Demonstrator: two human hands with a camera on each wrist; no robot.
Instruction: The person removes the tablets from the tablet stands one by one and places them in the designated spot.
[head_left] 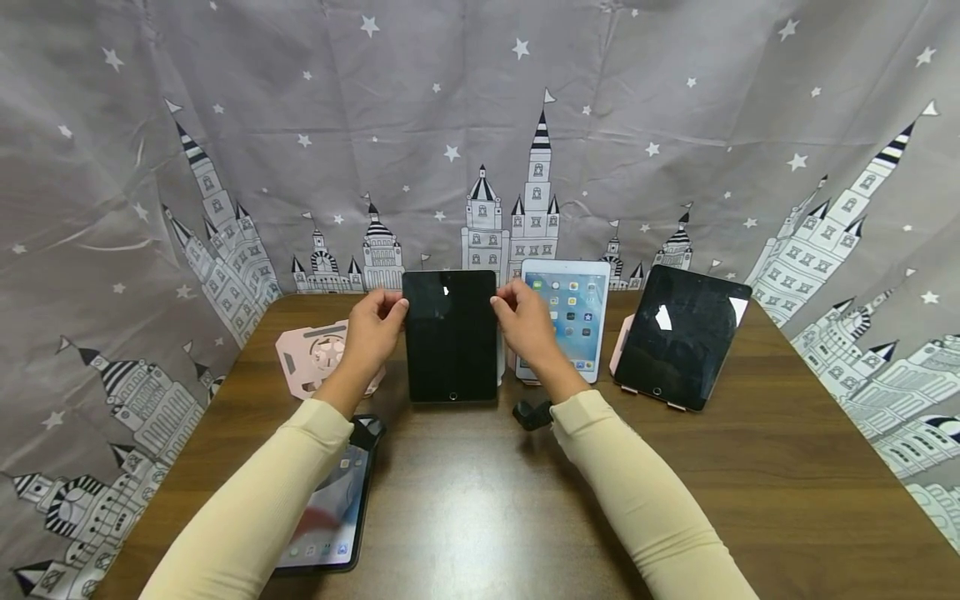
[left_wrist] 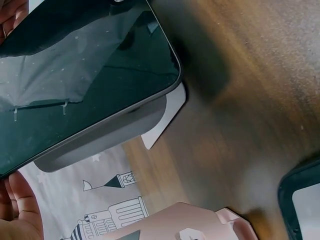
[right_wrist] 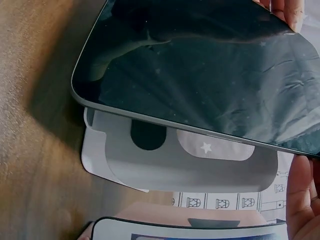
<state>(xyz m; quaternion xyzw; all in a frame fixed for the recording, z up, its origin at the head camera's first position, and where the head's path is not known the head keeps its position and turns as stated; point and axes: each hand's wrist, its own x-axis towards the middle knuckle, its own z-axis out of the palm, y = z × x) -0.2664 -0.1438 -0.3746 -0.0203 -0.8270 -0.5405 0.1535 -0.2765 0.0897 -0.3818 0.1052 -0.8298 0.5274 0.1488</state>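
Note:
A black-screened tablet (head_left: 452, 342) with a round home button at its bottom stands upright between my hands. My left hand (head_left: 377, 332) pinches its left side edge between thumb and fingers, and my right hand (head_left: 529, 327) pinches the right side edge. Directly behind the tablet is a grey-white stand (right_wrist: 230, 172) with cut-out openings, mostly hidden by it in the head view. In the left wrist view, the tablet's lower edge hangs over the front of that stand (left_wrist: 110, 137); whether it rests on it I cannot tell.
Left of the held tablet stands an empty pink stand (head_left: 309, 354). To the right are a white tablet (head_left: 577, 308) and a tilted black tablet (head_left: 681, 337), both on stands. Under my left forearm lies another lit tablet (head_left: 330, 517). A grey patterned curtain (head_left: 450, 108) hangs behind.

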